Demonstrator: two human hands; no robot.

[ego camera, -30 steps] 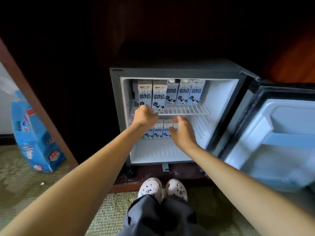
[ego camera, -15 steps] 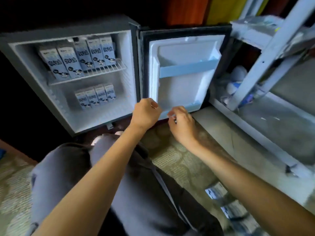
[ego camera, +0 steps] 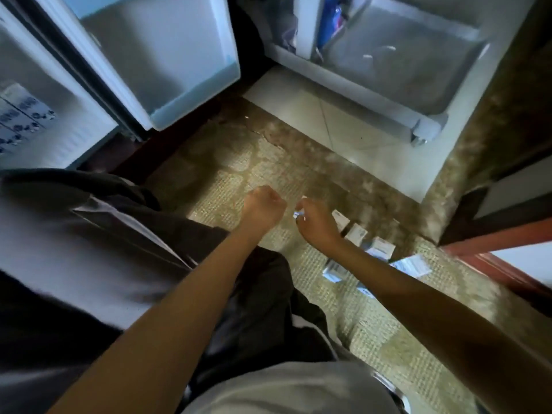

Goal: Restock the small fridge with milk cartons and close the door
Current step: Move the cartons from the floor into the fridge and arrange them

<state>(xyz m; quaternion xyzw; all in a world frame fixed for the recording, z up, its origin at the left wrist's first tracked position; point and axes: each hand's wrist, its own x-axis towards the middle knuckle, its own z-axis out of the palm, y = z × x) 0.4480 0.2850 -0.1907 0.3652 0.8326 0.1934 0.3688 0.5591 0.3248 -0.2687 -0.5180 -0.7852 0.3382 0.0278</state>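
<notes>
The small fridge stands at the left with its door [ego camera: 155,55] swung wide open. Several milk cartons [ego camera: 24,115] show inside its white compartment, cut off by the frame edge. More milk cartons [ego camera: 380,248] lie loose on the patterned carpet to my right. My right hand [ego camera: 316,224] hovers just left of them, fingers curled downward and apart, with a pale glint at the tips and nothing clearly held. My left hand [ego camera: 263,204] is a closed fist beside it, holding nothing. My right forearm hides part of the carton group.
A white shelf unit on castors [ego camera: 418,127] stands on the pale tile floor [ego camera: 343,124] beyond the carpet. A dark wooden frame [ego camera: 493,228] rises at the right. My bent knees in dark trousers [ego camera: 89,234] fill the left foreground.
Both hands have left the fridge and swung right and down to the floor. The view has turned from the fridge interior to the carpet and the loose cartons.
</notes>
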